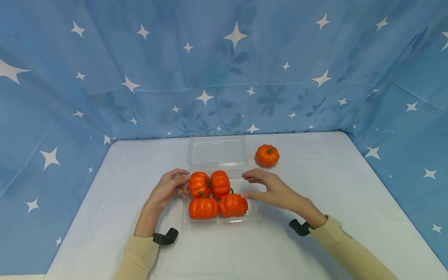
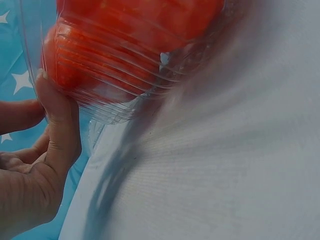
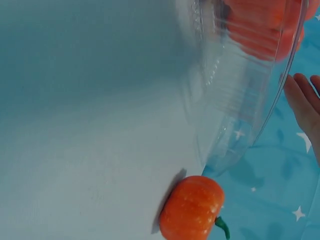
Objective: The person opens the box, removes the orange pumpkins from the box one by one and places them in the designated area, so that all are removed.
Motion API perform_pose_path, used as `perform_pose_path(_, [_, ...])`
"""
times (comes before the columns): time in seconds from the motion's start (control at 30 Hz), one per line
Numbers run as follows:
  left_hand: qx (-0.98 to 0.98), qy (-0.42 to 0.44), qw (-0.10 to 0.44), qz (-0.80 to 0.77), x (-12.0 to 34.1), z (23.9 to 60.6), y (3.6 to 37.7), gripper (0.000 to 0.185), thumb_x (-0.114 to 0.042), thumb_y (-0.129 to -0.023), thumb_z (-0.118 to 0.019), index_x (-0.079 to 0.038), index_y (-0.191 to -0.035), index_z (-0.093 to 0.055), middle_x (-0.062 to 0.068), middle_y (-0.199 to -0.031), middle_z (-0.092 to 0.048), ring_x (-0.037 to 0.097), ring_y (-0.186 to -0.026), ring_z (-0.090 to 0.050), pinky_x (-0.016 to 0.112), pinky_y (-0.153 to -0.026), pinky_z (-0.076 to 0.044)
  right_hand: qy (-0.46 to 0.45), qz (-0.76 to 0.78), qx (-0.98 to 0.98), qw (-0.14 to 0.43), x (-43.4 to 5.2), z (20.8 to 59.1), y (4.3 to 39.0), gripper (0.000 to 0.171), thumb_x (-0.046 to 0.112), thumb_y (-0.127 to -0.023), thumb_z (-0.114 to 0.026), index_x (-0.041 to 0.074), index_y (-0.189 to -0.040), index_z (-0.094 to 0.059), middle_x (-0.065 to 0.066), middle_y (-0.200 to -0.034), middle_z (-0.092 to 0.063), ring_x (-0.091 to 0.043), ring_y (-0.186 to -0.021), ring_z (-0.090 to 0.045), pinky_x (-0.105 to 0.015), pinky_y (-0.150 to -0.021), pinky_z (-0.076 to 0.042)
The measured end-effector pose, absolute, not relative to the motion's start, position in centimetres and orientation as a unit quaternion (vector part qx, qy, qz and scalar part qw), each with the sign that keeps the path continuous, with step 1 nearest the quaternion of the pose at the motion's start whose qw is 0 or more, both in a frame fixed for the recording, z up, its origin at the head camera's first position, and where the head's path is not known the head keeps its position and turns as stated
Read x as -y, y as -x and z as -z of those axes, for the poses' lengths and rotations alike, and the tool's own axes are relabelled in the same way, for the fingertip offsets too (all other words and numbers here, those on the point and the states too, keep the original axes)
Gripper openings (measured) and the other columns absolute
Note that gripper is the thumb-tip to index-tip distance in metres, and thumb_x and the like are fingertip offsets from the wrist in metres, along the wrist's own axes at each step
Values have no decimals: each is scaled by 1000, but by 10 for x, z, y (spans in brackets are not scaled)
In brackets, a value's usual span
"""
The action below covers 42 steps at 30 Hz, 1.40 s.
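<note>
A clear plastic clamshell container sits on the table with its lid folded back behind it. Several small orange toy pumpkins fill its left and middle. My left hand is at the left side, where thumb and forefinger pinch the rim in the left wrist view. Over the right part of the container, my right hand has its fingers extended and apart from the thumb, holding nothing; its thumb tip is near the front right pumpkin. Another pumpkin stands outside, behind the right hand.
The table has a white cover. Behind and beside it hangs a blue curtain with white stars. Each wrist wears a black camera band.
</note>
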<state>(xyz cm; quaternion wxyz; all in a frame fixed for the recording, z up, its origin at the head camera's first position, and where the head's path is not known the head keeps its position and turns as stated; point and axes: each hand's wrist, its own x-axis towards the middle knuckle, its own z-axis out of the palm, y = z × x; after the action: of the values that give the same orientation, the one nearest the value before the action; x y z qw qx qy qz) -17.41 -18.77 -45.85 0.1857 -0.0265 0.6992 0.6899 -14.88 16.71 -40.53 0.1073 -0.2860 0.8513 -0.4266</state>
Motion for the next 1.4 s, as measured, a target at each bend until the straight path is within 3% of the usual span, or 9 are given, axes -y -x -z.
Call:
perform_pose_path(0.2, [-698, 26, 182, -693, 187, 459, 174, 38, -21, -97, -58, 4, -123, -47, 4, -77, -61, 15, -57, -57, 26, -54, -53, 316, 396, -849, 152, -154, 405, 144, 62, 46, -83, -73, 12, -131, -55, -8, -129, -61, -26, -116, -61, -46, -98, -51])
perform_pose_path(0.47, [-693, 37, 188, -695, 187, 458, 174, 36, -19, -98, -56, 4, -125, -47, 3, -83, -62, 16, -58, -56, 26, -54, -52, 354, 318, -862, 175, -141, 410, 143, 59, 48, -85, -71, 9, -128, -60, 4, -122, -64, -9, -109, -60, -33, -96, -53])
perform_pose_path(0.77, [-693, 25, 191, -694, 183, 438, 167, 32, -13, -99, -52, 7, -123, -46, 2, -81, -61, 16, -59, -55, 26, -54, -53, 338, 298, -870, 201, -140, 411, 143, 56, 49, -84, -71, 10, -123, -61, 5, -115, -66, -8, -102, -60, -31, -92, -54])
perform_pose_path(1.17, [-689, 30, 183, -701, 186, 458, 175, 32, -16, -99, -54, 5, -123, -47, 3, -83, -61, 16, -58, -55, 26, -53, -52, 350, 262, -871, 225, -136, 411, 146, 59, 53, -83, -71, 8, -120, -64, 3, -111, -67, -8, -98, -59, -32, -90, -54])
perform_pose_path(1.4, [-691, 31, 179, -700, 187, 461, 175, 36, -20, -97, -59, 4, -123, -48, 4, -84, -62, 15, -58, -56, 26, -53, -52, 345, 269, -866, 241, -133, 411, 150, 48, 55, -89, -62, 14, -114, -66, 10, -97, -63, -6, -85, -57, -22, -76, -51])
